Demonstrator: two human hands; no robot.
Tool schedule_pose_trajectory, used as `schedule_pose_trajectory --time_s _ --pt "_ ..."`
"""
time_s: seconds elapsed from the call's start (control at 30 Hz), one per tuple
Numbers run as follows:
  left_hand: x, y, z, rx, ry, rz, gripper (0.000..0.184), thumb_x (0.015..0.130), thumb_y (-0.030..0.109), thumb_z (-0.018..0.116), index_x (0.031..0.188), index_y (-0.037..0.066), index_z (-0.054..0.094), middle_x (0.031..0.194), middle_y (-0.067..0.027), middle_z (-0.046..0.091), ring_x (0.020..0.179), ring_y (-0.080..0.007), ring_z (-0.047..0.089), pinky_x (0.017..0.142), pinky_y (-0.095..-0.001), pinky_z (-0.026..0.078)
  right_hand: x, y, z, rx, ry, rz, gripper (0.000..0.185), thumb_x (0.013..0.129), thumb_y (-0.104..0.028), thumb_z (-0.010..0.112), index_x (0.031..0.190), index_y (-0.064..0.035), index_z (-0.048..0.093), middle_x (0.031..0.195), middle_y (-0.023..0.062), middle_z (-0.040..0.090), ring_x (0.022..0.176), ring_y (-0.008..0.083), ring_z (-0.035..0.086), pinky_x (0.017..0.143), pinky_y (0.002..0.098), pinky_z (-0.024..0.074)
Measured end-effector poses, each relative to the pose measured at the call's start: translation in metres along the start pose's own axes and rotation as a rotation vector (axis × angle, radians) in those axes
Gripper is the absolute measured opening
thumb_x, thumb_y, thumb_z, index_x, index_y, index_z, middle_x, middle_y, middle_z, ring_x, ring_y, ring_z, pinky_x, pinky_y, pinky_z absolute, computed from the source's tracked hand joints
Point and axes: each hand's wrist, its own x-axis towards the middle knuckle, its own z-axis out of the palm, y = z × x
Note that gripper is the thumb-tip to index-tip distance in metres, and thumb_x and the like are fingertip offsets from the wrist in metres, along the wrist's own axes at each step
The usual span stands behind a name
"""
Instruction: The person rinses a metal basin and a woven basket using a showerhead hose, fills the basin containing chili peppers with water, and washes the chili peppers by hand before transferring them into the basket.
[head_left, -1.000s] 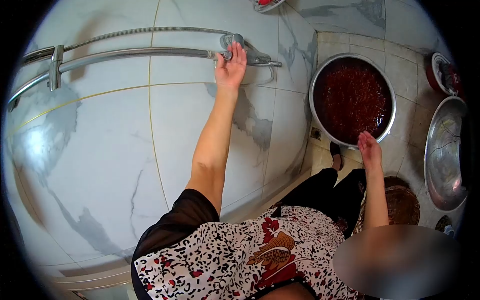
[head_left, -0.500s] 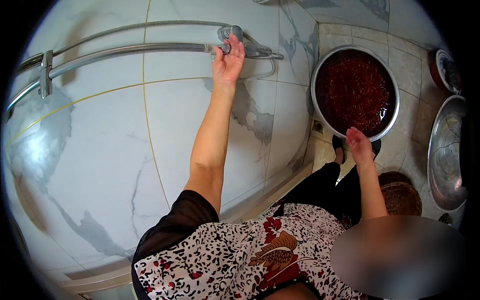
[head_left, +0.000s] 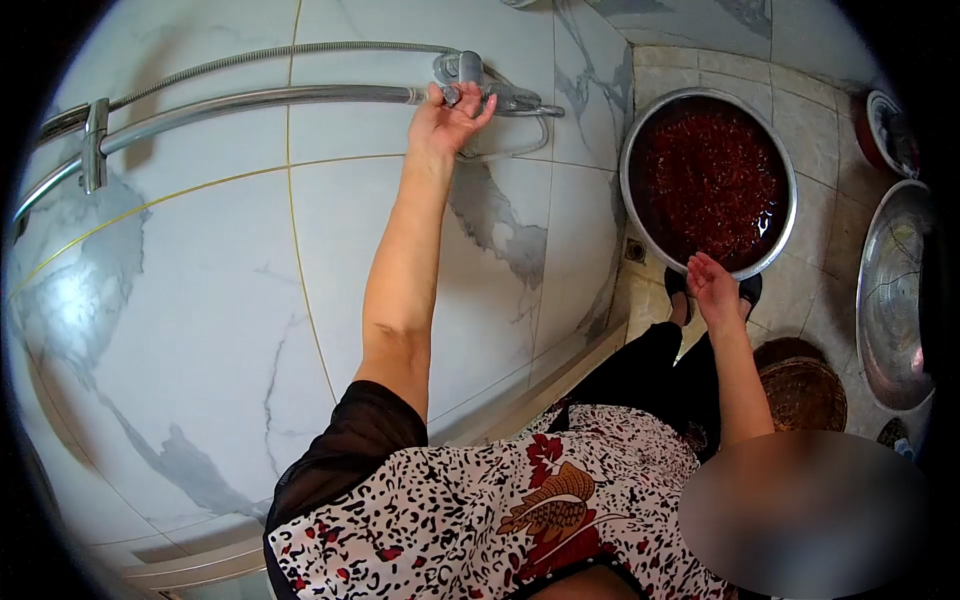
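Raised against the tiled wall, my left hand point(head_left: 449, 122) has its thumb and fingers curled around a small chrome knob point(head_left: 452, 95) on the shower mixer point(head_left: 510, 99). Low on the right, my right hand point(head_left: 715, 289) is open and holds nothing, its fingers stretched out at the near rim of a large metal basin point(head_left: 627, 190). Whether it touches the rim I cannot tell. Dark red liquid with many small red pieces point(head_left: 715, 175) fills much of the basin, which stands on the floor in front of my feet.
A chrome pipe point(head_left: 260, 97) and a ribbed hose point(head_left: 290, 47) run along the wall. At the right are a wide metal tray point(head_left: 890, 290), a smaller red-and-white bowl point(head_left: 880, 135) and a brown woven basket point(head_left: 800, 390). A floor drain point(head_left: 636, 250) lies beside the basin.
My left hand has shifted slightly left and down, and its fingers have gone from stretched out to curled around the mixer knob. My right hand is nearly unmoved.
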Motion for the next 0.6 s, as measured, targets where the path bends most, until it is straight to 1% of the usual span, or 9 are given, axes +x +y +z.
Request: schedule_pose_trajectory --time_s 0.03,0.1,0.13,0.2,0.3,0.43,0.5,0.53,0.6 --pt "-0.001 -0.001 0.004 -0.001 0.000 -0.001 0.032 0.087 0.031 0.042 0.090 0.000 0.038 0.089 -0.0145 0.050 0.092 -0.0263 0.051 0.090 -0.0548 0.032 0.000 0.001 0.000 0.000 0.001 -0.001 0.031 0.085 -0.007 0.039 0.113 0.0046 0.042 0.099 0.0134 0.054 0.084 0.0199 0.055 0.074 0.0307 0.0468" --pt "-0.004 -0.006 0.010 -0.207 0.074 0.059 0.030 0.088 0.028 0.042 0.092 -0.002 0.038 0.095 -0.0161 0.048 0.092 -0.0281 0.050 0.090 -0.0533 0.033 0.000 0.003 -0.003 -0.007 0.005 -0.003 0.029 0.086 -0.008 0.039 0.111 0.0039 0.044 0.098 0.0133 0.055 0.083 0.0198 0.056 0.072 0.0301 0.0470" --pt "-0.005 -0.008 0.008 -0.209 0.073 0.059 0.030 0.088 0.028 0.042 0.092 -0.002 0.038 0.095 -0.0161 0.048 0.092 -0.0281 0.050 0.090 -0.0533 0.033 0.000 0.004 -0.006 -0.009 0.005 -0.005 0.029 0.086 -0.008 0.039 0.111 0.0039 0.044 0.098 0.0133 0.055 0.083 0.0198 0.056 0.072 0.0301 0.0470" --pt "-0.006 -0.012 0.001 -0.252 -0.082 0.085 0.031 0.091 0.029 0.036 0.090 -0.002 0.041 0.087 -0.0132 0.049 0.092 -0.0281 0.052 0.088 -0.0496 0.039 -0.001 0.004 -0.009 -0.005 -0.018 0.002 0.029 0.086 -0.008 0.037 0.111 0.0035 0.044 0.098 0.0129 0.055 0.082 0.0197 0.056 0.071 0.0295 0.0468" --pt "-0.001 -0.017 -0.012 -0.328 -0.156 0.115 0.027 0.091 0.026 0.036 0.091 -0.001 0.039 0.088 -0.0141 0.048 0.096 -0.0276 0.049 0.089 -0.0466 0.039 -0.006 0.002 -0.013 -0.006 0.038 0.002 0.030 0.087 -0.009 0.036 0.113 0.0037 0.043 0.100 0.0129 0.054 0.085 0.0199 0.055 0.072 0.0296 0.0465" --pt "0.007 -0.007 -0.004 -0.264 -0.122 0.069 0.028 0.091 0.027 0.035 0.092 -0.001 0.039 0.083 -0.0126 0.049 0.092 -0.0268 0.052 0.088 -0.0486 0.039 -0.009 -0.002 -0.020 0.009 0.040 -0.010 0.031 0.087 -0.009 0.037 0.115 0.0041 0.042 0.103 0.0131 0.052 0.088 0.0201 0.054 0.073 0.0296 0.0461" --pt "0.004 -0.001 0.004 -0.110 0.116 0.035 0.031 0.090 0.028 0.039 0.098 -0.002 0.038 0.080 -0.0105 0.049 0.082 -0.0262 0.054 0.087 -0.0515 0.038 -0.010 -0.003 -0.019 -0.006 0.047 -0.015 0.031 0.086 -0.008 0.038 0.114 0.0041 0.042 0.105 0.0133 0.051 0.089 0.0202 0.053 0.074 0.0300 0.0459" --pt "0.007 0.003 0.006 -0.108 0.115 0.035 0.031 0.090 0.028 0.039 0.098 -0.002 0.038 0.080 -0.0105 0.049 0.082 -0.0262 0.054 0.087 -0.0515 0.038 -0.010 -0.003 -0.018 -0.004 0.046 -0.016 0.031 0.086 -0.008 0.038 0.114 0.0041 0.042 0.105 0.0133 0.051 0.089 0.0202 0.053 0.074 0.0300 0.0459" --pt "0.010 0.008 0.015 0.060 0.323 0.009 0.031 0.089 0.028 0.040 0.100 -0.001 0.038 0.076 -0.0083 0.051 0.075 -0.0263 0.057 0.085 -0.0516 0.038 -0.011 -0.001 -0.016 0.019 0.034 -0.005 0.032 0.085 -0.007 0.037 0.115 0.0041 0.042 0.103 0.0134 0.052 0.089 0.0205 0.053 0.073 0.0309 0.0459"
